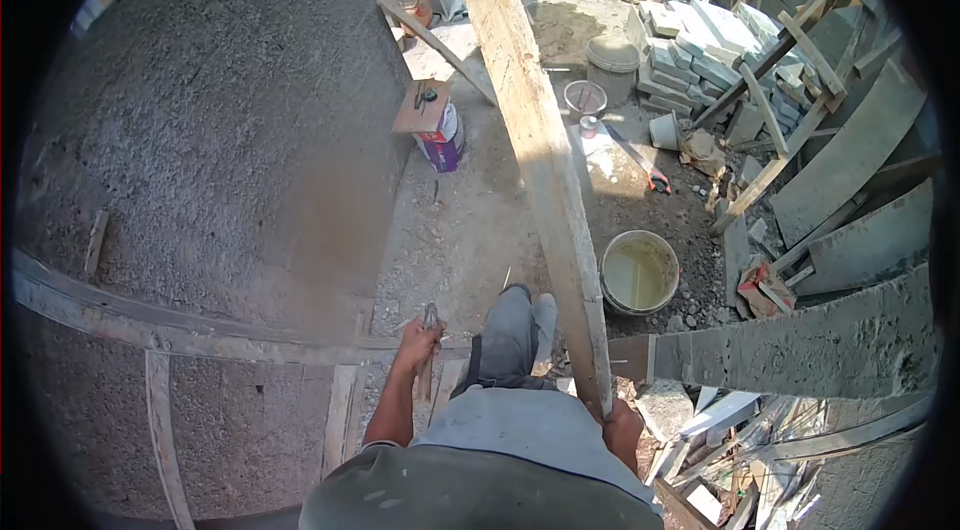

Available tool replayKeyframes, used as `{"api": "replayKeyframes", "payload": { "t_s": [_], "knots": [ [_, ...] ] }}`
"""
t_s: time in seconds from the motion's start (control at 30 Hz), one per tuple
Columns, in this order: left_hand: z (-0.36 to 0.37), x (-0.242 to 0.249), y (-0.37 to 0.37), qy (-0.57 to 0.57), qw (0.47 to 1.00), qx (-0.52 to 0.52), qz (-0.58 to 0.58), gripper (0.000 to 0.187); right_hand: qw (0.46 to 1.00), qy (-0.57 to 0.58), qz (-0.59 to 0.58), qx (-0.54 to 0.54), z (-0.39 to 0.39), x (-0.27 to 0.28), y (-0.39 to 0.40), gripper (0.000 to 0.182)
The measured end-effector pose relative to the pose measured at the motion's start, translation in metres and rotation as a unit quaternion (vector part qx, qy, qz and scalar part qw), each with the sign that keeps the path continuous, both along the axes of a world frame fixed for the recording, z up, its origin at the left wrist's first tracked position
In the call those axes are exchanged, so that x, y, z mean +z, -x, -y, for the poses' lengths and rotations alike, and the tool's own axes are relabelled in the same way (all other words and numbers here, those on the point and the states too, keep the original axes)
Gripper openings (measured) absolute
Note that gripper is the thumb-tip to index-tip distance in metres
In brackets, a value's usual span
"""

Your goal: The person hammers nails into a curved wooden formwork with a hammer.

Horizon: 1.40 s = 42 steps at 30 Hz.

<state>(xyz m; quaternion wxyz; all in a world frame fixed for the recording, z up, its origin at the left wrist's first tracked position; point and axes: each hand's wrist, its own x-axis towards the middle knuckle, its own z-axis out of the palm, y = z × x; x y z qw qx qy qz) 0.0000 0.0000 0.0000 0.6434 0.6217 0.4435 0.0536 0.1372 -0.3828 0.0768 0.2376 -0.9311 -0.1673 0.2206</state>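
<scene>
My left hand [414, 348] is closed around what looks like a claw hammer [431, 314], held near its head. The metal head pokes out above my fingers and a wooden handle shows below them. At my right side, my right hand [623, 430] grips the near end of a long wooden plank [545, 155]. The plank slants up and away from me, past the top edge of the view, with its far part in sunlight. My right fingers are partly hidden by the plank and my shirt.
A bucket of cloudy liquid [640, 272] stands right of the plank. Beyond it lies a handsaw [640, 162]. A purple-and-white pail [440, 142] stands ahead, topped by a board. Stacked blocks [690, 60] and leaning timbers [770, 175] crowd the right; a rough wall [220, 110] rises left.
</scene>
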Motion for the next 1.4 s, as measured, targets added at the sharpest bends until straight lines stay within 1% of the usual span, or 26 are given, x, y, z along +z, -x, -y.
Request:
{"api": "replayKeyframes", "payload": {
  "t_s": [0.07, 0.1, 0.17, 0.2, 0.27, 0.3, 0.33, 0.37, 0.43, 0.47, 0.57, 0.63, 0.67, 0.73, 0.8, 0.83, 0.87, 0.93, 1.0, 1.07, 1.13, 1.2, 1.23, 1.3, 1.33, 1.4],
  "knots": [
    [-0.004, 0.012, 0.006, 0.102, 0.988, 0.098, 0.065, 0.02, 0.999, -0.019, 0.036, -0.001, -0.005, -0.008, 0.008, 0.036],
    [-0.013, -0.014, -0.035, 0.135, 0.985, 0.098, 0.041, 0.02, 1.0, 0.016, 0.015, -0.005, -0.014, -0.014, -0.038, 0.036],
    [-0.047, -0.025, -0.059, 0.156, 0.975, 0.157, 0.032, 0.022, 0.998, -0.029, -0.047, 0.015, -0.041, -0.029, -0.072, 0.032],
    [-0.06, -0.03, -0.071, 0.16, 0.974, 0.156, 0.036, 0.022, 0.997, -0.054, 0.057, 0.004, -0.06, -0.042, -0.081, 0.03],
    [-0.088, -0.04, -0.093, 0.166, 0.962, 0.218, -0.001, 0.022, 0.998, -0.032, 0.053, -0.008, -0.097, -0.041, -0.109, 0.027],
    [-0.106, -0.053, -0.104, 0.161, 0.958, 0.235, -0.002, 0.022, 0.999, -0.017, 0.043, -0.022, -0.119, -0.039, -0.129, 0.025],
    [-0.12, -0.07, -0.113, 0.161, 0.953, 0.255, -0.006, 0.022, 0.999, -0.041, 0.027, 0.002, -0.136, -0.037, -0.153, 0.024],
    [-0.133, -0.086, -0.121, 0.176, 0.95, 0.257, -0.002, 0.022, 0.999, -0.028, 0.033, 0.007, -0.162, -0.024, -0.179, 0.024],
    [-0.165, -0.105, -0.137, 0.168, 0.951, 0.259, -0.03, 0.021, 0.997, -0.052, -0.014, -0.05, -0.218, 0.006, -0.219, 0.029],
    [-0.186, -0.106, -0.153, 0.174, 0.952, 0.252, -0.025, 0.021, 0.998, -0.036, 0.032, -0.034, -0.231, -0.01, -0.237, 0.029],
    [-0.238, -0.071, -0.215, 0.14, 0.959, 0.241, -0.052, 0.026, 0.995, -0.002, 0.1, -0.018, -0.265, -0.056, -0.289, 0.031],
    [-0.277, -0.044, -0.271, 0.098, 0.961, 0.254, 0.04, 0.032, 0.994, 0.011, 0.094, -0.058, -0.301, -0.052, -0.326, 0.03],
    [-0.3, -0.044, -0.295, 0.079, 0.966, 0.233, 0.079, 0.037, 0.994, 0.002, 0.098, -0.051, -0.315, -0.054, -0.345, 0.03],
    [-0.341, -0.031, -0.362, 0.126, 0.969, 0.195, 0.084, 0.036, 0.995, 0.023, 0.086, -0.047, -0.34, -0.059, -0.384, 0.031],
    [-0.375, -0.014, -0.436, 0.101, 0.984, 0.132, 0.063, 0.03, 0.995, 0.026, 0.08, -0.053, -0.37, -0.05, -0.423, 0.03],
    [-0.384, 0.002, -0.478, 0.09, 0.984, 0.106, 0.112, 0.028, 0.995, 0.033, 0.081, -0.05, -0.384, -0.05, -0.442, 0.029],
    [-0.389, 0.019, -0.522, 0.079, 0.98, 0.077, 0.164, 0.027, 0.994, 0.018, 0.095, -0.056, -0.397, -0.056, -0.458, 0.028],
    [-0.398, 0.039, -0.607, 0.021, 0.981, 0.041, 0.191, 0.027, 0.993, -0.008, 0.101, -0.067, -0.425, -0.066, -0.499, 0.029],
    [-0.405, 0.054, -0.683, 0.063, 0.986, 0.01, 0.152, 0.028, 0.992, -0.028, 0.093, -0.082, -0.447, -0.066, -0.537, 0.029],
    [-0.398, 0.072, -0.76, 0.061, 0.968, 0.005, 0.243, 0.03, 0.991, -0.014, 0.108, -0.072, -0.474, -0.067, -0.574, 0.027],
    [-0.388, 0.085, -0.824, 0.088, 0.958, 0.011, 0.274, 0.033, 0.99, -0.002, 0.118, -0.071, -0.497, -0.07, -0.61, 0.026],
    [-0.388, 0.098, -0.878, 0.039, 0.959, -0.028, 0.28, 0.039, 0.99, 0.002, 0.122, -0.076, -0.519, -0.071, -0.646, 0.026],
    [-0.392, 0.096, -0.904, 0.046, 0.959, -0.033, 0.277, 0.039, 0.989, 0.009, 0.119, -0.083, -0.528, -0.071, -0.662, 0.026],
    [-0.402, 0.084, -0.951, -0.001, 0.958, -0.14, 0.249, 0.04, 0.987, 0.018, 0.137, -0.084, -0.55, -0.071, -0.691, 0.028],
    [-0.403, 0.081, -0.973, 0.007, 0.958, -0.147, 0.244, 0.04, 0.987, 0.025, 0.132, -0.092, -0.561, -0.07, -0.705, 0.028],
    [-0.404, 0.073, -1.012, -0.121, 0.953, -0.147, 0.235, 0.039, 0.983, 0.032, 0.152, -0.095, -0.583, -0.07, -0.729, 0.029]
  ]
}}
